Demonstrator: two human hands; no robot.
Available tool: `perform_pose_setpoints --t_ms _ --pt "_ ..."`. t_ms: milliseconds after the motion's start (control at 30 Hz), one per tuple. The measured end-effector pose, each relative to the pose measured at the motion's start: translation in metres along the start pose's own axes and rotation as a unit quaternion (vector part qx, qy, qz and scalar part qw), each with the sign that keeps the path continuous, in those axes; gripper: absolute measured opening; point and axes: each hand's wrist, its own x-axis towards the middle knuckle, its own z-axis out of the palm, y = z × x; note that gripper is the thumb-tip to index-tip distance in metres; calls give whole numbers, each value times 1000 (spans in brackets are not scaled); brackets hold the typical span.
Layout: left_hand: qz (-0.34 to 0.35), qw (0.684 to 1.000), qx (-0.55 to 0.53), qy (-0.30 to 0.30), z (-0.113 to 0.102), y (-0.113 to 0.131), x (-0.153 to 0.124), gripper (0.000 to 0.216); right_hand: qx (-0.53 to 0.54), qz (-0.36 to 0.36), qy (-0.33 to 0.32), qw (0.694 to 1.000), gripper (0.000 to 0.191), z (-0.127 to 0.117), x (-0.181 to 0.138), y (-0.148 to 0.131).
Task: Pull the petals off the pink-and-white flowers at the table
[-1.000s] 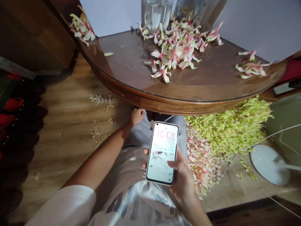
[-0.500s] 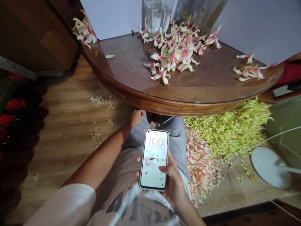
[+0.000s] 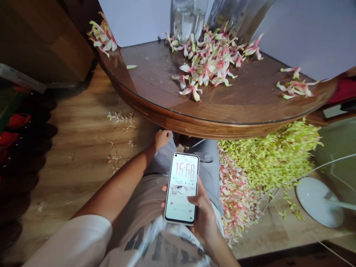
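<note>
My right hand [image 3: 204, 211] is wrapped round a smartphone [image 3: 182, 191], its thumb over the lit screen and fingertips showing at the far side. The screen reads 15:56 above smaller lines and a picture. On my left knee rests my left hand [image 3: 163, 138], curled into a loose fist just below the table's edge; nothing shows in it. Pink and white petalled blossoms [image 3: 208, 63] lie heaped on the round wooden table [image 3: 155, 83], near a glass of water [image 3: 187, 22].
Smaller clusters of blossoms [image 3: 296, 87] lie at the table's right. A big yellow-green heap [image 3: 280, 155] and pink blossoms [image 3: 239, 200] sit beside my right leg. A round white base [image 3: 318, 202] with cables stands on the wooden floor [image 3: 83, 155]. Dark boxes [image 3: 69, 48] stand at left.
The view has shifted very slightly, so the table sits a little lower. Both hands and the phone stay almost the same, with the thumb over the screen.
</note>
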Motion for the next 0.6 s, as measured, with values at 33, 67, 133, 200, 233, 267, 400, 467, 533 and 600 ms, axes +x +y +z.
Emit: perform_pose_setpoints --t_ms 33,67,133,200,233,267,400,467,533,600 --pt "1 1000 -1 1 1 -1 0 33 -5 0 -3 1000 94 0 0 0" --pt "1 1000 -2 1 2 -2 1 33 -12 2 -7 1000 94 -1 0 -1" --pt "2 1000 -3 2 3 -3 2 33 -16 7 -11 1000 95 -1 0 -1" --pt "4 1000 -1 3 5 -5 3 33 -12 11 -10 1000 98 -1 0 0" --pt "5 1000 0 3 6 -5 4 33 -7 10 -8 1000 100 -1 0 0" --pt "6 1000 2 3 6 -6 4 33 -1 8 -6 1000 101 -1 0 0" --pt "8 1000 8 2 8 -7 5 34 -1 6 -7 1000 102 0 0 0" --pt "7 1000 10 2 8 -7 5 33 -9 13 -10 1000 102 -1 1 0" --pt "7 1000 12 0 8 -7 5 34 -18 16 -14 1000 103 -2 1 0" --pt "7 1000 13 -2 7 -6 4 33 -23 15 -18 999 104 -2 1 -1"
